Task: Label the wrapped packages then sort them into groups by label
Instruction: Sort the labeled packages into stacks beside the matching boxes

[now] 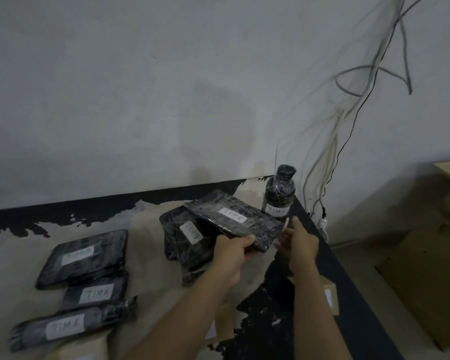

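My left hand (233,252) grips the near edge of a flat black-wrapped package labelled TIMC (234,219), held tilted above the table. My right hand (298,239) is at that package's right end with a small white strip pinched at its fingertips. Under it lies a wrapped package labelled TIMB (187,242). A wrapped bottle (279,193) with a white label stands upright at the table's back right corner. Three wrapped packages labelled TIMA lie at the left: one flat (85,257), one smaller (96,293), one long (68,327).
The worn table (146,255) ends at a dark right edge. Cables (320,183) hang down the wall behind the bottle. Cardboard boxes (426,268) stand on the floor to the right. Brown boxes (327,294) lie on the table under my arms.
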Motion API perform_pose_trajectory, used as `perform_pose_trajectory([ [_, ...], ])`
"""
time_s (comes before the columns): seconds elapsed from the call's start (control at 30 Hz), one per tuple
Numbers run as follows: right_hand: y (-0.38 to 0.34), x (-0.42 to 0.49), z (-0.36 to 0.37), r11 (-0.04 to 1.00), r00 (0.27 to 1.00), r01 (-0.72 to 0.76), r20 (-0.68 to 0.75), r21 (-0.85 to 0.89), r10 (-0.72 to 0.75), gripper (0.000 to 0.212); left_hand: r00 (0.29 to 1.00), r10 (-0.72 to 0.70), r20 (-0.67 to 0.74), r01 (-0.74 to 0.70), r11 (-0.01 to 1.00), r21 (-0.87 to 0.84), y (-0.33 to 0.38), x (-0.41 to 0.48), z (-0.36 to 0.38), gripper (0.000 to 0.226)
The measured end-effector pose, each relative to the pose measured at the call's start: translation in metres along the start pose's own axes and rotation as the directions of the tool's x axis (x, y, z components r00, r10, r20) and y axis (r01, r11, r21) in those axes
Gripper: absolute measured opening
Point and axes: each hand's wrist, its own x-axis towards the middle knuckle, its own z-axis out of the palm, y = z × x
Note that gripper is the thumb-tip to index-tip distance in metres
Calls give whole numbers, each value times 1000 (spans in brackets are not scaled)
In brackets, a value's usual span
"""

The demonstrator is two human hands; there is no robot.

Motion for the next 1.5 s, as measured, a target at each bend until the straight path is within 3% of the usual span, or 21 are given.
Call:
perform_pose_trajectory([
  [0.07, -3, -4, -14, 995, 961, -100, 257, -18, 101, 47, 1000, 11, -26, -11, 1000, 4, -14, -4, 13, 48],
  [0.13, -8, -4, -27, 990, 899, -69, 423, -121, 115, 38, 1000, 9, -20, -10, 999, -36, -25, -11, 25, 51],
  [0.23, -16, 4, -47, 988, 866, -53, 485, -146, 119, 30, 998, -37, 47, 39, 998, -45, -40, -21, 36, 43],
  [0.3, -21, 10, -59, 985, 852, -77, 502, -157, 147, 25, 996, -84, -7, 84, 996, -36, -51, -25, 38, 43],
  [0.43, -27, 19, -78, 977, 876, -114, 445, -181, 185, 20, 974, -121, -194, 96, 986, -135, -66, -27, 31, 58],
  [0.53, -32, 28, -91, 943, 931, -67, 320, -327, 177, 14, 977, -94, -189, 72, 990, -120, -70, -24, 28, 39],
  [0.63, -35, 37, -95, 750, 975, 72, 205, -657, 86, 16, 975, -166, -147, 156, 985, -74, -75, -26, 28, 30],
  [0.83, -23, 34, -78, 583, 995, 99, 84, -807, -52, 37, 920, -372, -127, 378, 925, 35, -81, -23, 24, 31],
  [1.03, -7, 13, -58, 522, 984, 2, -90, -853, -151, 34, 942, -309, -128, 322, 941, 102, -81, -18, 18, 23],
  [1.2, -3, -7, -33, 409, 971, 12, -88, -912, -224, 28, 954, -280, -103, 293, 945, 145, -74, -19, 12, 20],
  [1.37, 11, -32, 2, 401, 931, 189, 34, -896, -363, 32, 988, -121, -100, 136, 977, 164, -54, -17, -5, 27],
  [1.43, 20, -46, 20, 450, 896, 310, 98, -838, -434, 31, 990, 22, -137, 10, 974, 226, -41, -16, -20, 34],
  [1.5, 30, -68, 43, 483, 856, 414, 150, -771, -495, 32, 961, 195, -198, -125, 939, 320, -26, -16, -40, 26],
])
